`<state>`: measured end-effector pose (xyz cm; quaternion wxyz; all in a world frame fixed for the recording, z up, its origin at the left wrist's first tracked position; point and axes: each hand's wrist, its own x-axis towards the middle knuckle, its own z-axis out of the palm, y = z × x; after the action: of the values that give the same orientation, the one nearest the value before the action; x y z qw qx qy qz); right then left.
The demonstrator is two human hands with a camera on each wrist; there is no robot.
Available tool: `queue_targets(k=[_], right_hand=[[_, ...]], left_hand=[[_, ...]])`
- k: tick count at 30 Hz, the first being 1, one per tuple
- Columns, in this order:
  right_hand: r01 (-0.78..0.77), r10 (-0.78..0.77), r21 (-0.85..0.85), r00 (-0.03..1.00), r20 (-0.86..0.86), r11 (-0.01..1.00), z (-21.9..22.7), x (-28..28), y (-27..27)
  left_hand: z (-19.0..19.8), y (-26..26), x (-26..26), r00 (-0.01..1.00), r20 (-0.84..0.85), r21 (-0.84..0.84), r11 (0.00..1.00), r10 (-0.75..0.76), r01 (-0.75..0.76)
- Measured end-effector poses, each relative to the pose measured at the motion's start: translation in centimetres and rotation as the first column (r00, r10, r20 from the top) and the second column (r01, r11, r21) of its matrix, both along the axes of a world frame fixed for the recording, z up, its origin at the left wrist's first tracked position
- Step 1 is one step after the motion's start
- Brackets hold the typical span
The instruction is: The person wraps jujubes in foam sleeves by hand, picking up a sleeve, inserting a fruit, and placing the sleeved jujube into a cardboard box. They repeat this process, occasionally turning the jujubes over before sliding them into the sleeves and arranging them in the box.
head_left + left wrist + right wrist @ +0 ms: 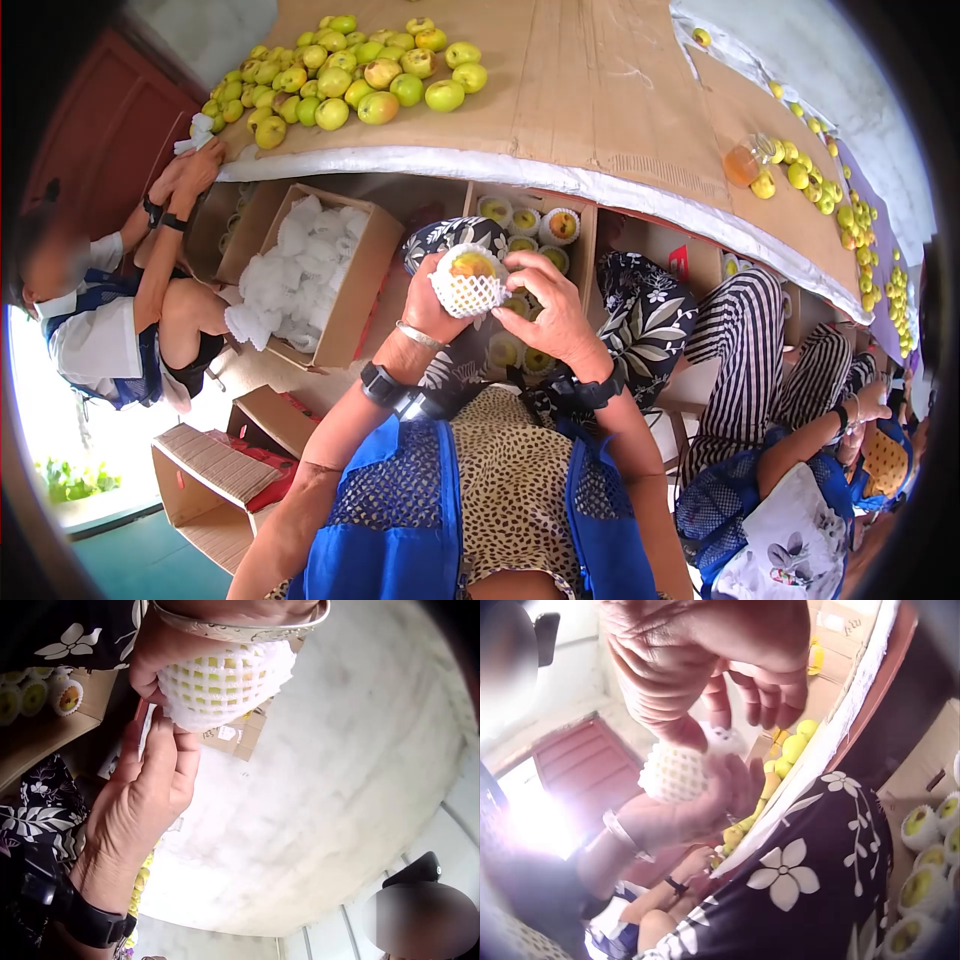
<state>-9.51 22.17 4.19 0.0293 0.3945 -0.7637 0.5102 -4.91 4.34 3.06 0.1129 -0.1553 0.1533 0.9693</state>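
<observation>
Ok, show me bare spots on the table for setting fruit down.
The cardboard table is bare between the pear pile and the pears along the far edge. Those two stretches are crowded. Both hands hold a netted pear.

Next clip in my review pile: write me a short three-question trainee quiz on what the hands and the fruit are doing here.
1. True or false: the left hand holds a fruit that sits in a white foam net.
2. What does the right hand do? A) rests on the table B) pinches the net's edge C) lifts a box
3. Fill in: the carton under the table edge holds fruits that are already ____.

Key
1. True: the fingers curl round the netted fruit.
2. B: thumb and fingers pinch the net beside the fruit.
3. Netted: each one there sits in a white foam net, while the pile of loose fruit on the table is bare.
</observation>
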Motion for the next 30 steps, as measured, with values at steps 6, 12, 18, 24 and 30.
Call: queue_targets(k=[6, 12, 18, 24, 30], right_hand=[[-0.056, 0.056, -0.004, 0.998, 0.021, 0.998, -0.3, -0.7, 0.2], [0.182, -0.179, -0.04, 0.982, 0.068, 0.983, -0.9, 0.6, -0.4], [0.086, -0.09, -0.103, 0.995, -0.04, 0.991, -1.2, 0.1, -1.1], [0.045, -0.04, -0.038, 0.992, 0.123, 0.998, -0.4, 0.5, -1.6], [0.075, -0.076, -0.029, 0.997, -0.022, 0.997, -1.3, 1.0, -2.2]], left_hand=[[-1.7, -0.8, 0.3, 0.987, -0.118, 0.018, 0.994, -0.107, 0.11], [0.3, 0.9, 0.1, 0.977, 0.191, -0.137, 0.988, 0.091, -0.065], [-0.6, 0.8, -0.2, 0.975, 0.128, -0.245, 0.958, 0.184, -0.148], [-2.6, 0.9, -0.1, 0.957, -0.044, -0.548, 0.794, 0.288, -0.264], [-2.8, 1.3, 0.4, 0.94, -0.158, -0.802, 0.516, 0.301, -0.3]])
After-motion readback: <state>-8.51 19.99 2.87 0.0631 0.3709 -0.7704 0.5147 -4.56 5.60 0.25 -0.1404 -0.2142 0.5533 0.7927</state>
